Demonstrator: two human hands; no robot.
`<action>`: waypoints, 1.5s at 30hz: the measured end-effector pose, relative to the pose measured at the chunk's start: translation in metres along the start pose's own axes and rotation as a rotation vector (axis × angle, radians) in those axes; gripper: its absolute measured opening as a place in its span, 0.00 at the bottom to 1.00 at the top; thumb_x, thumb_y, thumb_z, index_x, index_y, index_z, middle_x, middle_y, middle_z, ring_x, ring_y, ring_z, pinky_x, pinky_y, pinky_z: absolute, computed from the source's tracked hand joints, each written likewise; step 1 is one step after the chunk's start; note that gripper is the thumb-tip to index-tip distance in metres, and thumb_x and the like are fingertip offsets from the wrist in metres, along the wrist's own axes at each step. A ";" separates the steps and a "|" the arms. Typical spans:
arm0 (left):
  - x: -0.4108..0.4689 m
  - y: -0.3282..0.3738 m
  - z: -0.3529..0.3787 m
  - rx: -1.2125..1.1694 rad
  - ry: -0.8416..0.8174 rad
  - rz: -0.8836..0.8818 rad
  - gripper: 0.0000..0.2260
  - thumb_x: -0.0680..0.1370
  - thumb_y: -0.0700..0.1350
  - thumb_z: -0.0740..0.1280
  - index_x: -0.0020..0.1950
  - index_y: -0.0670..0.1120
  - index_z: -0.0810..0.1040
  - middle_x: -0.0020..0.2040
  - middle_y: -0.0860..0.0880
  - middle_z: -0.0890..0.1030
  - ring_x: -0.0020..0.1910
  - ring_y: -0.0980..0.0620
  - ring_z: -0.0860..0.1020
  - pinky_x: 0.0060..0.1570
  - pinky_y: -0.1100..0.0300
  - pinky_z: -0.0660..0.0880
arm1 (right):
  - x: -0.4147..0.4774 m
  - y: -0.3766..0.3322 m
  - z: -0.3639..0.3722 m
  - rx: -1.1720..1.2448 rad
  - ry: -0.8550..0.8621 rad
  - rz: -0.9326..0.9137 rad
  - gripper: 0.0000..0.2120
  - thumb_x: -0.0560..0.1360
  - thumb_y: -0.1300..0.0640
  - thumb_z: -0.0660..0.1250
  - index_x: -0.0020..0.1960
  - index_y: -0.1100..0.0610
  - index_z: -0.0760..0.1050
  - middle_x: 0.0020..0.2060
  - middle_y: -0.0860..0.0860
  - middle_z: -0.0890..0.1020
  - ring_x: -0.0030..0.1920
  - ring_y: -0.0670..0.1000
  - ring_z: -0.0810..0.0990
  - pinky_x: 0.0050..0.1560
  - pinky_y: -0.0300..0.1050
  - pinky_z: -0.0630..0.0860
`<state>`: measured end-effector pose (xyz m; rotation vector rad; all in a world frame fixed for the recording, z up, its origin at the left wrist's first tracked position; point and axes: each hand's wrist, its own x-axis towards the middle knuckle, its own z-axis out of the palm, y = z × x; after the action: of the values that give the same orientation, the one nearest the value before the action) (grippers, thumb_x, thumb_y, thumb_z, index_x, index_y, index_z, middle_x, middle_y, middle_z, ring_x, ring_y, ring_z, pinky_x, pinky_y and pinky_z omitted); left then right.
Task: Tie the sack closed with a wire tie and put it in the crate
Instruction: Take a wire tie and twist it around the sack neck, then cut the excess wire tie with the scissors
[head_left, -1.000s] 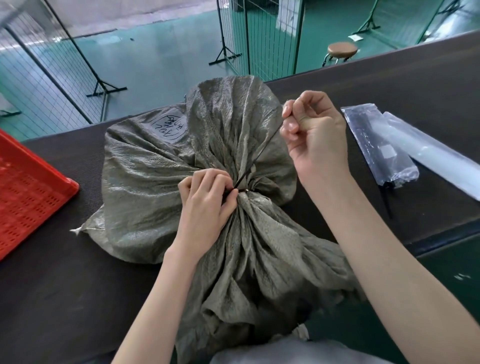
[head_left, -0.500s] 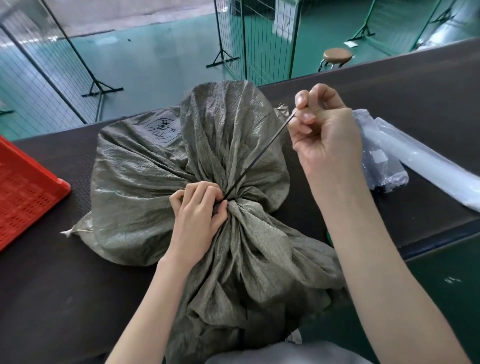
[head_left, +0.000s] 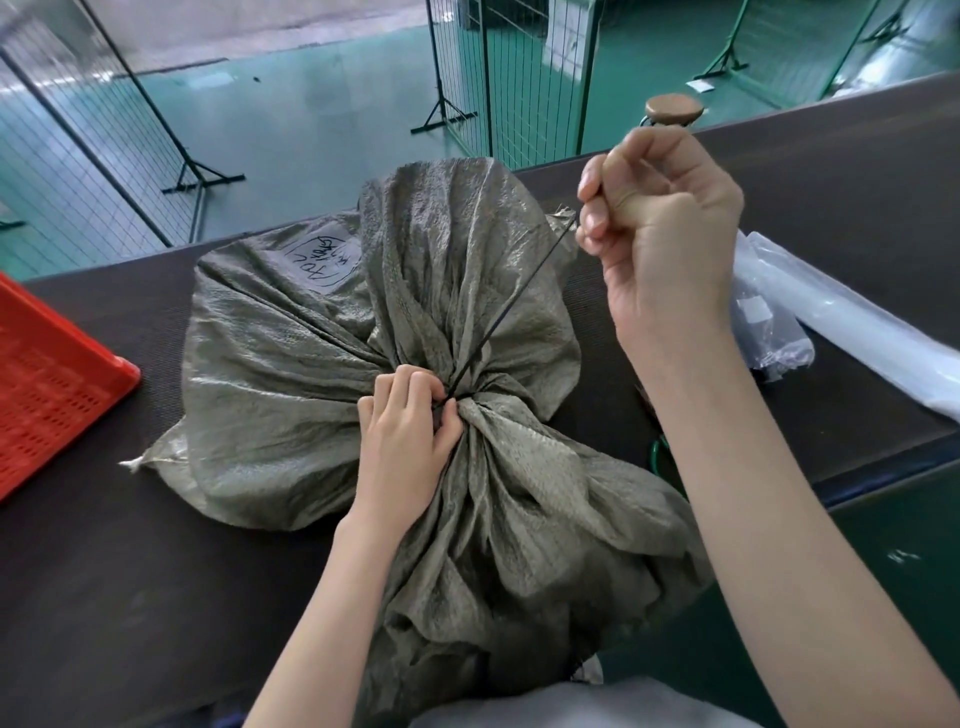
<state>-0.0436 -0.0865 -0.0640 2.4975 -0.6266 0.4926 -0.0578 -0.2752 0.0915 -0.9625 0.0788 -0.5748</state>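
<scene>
A grey-green woven sack (head_left: 291, 374) lies on the dark table (head_left: 130, 582), its mouth gathered into a tight neck at the middle. A thin black wire tie (head_left: 511, 306) runs taut from that neck up and to the right. My left hand (head_left: 410, 436) pinches the gathered neck where the tie wraps it. My right hand (head_left: 660, 228) is a fist raised above the sack, holding the tie's free end. The red crate (head_left: 47, 384) sits at the table's left edge, partly out of frame.
Clear plastic bags (head_left: 779, 322) lie on the table to the right of my right arm. A green loop (head_left: 658, 457) peeks out beside the sack. Beyond the table are wire fence panels (head_left: 509, 78), a green floor and a round stool (head_left: 674, 109).
My right hand has pulled the tie's free end further up and to the right, so the strand is longer and tauter. My left hand stays pinched on the neck.
</scene>
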 end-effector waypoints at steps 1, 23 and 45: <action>0.000 0.002 0.002 0.004 0.000 -0.025 0.09 0.76 0.48 0.59 0.45 0.43 0.72 0.45 0.46 0.75 0.48 0.46 0.69 0.46 0.52 0.63 | 0.000 0.000 -0.001 -0.044 -0.012 -0.008 0.11 0.73 0.75 0.60 0.39 0.62 0.71 0.30 0.57 0.77 0.24 0.49 0.70 0.24 0.40 0.67; -0.005 -0.001 0.025 -0.191 0.059 -0.195 0.15 0.78 0.47 0.54 0.49 0.38 0.75 0.45 0.41 0.77 0.48 0.45 0.67 0.52 0.48 0.66 | -0.012 0.069 -0.162 -0.917 0.268 0.246 0.10 0.71 0.67 0.67 0.38 0.52 0.76 0.41 0.56 0.84 0.39 0.53 0.81 0.42 0.45 0.76; -0.007 0.000 0.018 -0.311 0.066 -0.271 0.19 0.80 0.47 0.50 0.49 0.38 0.76 0.46 0.42 0.77 0.46 0.43 0.71 0.48 0.62 0.60 | -0.052 0.113 -0.261 -1.786 0.124 0.507 0.24 0.68 0.63 0.73 0.57 0.65 0.64 0.55 0.69 0.75 0.57 0.69 0.74 0.53 0.57 0.72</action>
<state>-0.0457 -0.0942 -0.0814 2.2155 -0.3043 0.3441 -0.1346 -0.3962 -0.1593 -2.5033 1.0468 0.0732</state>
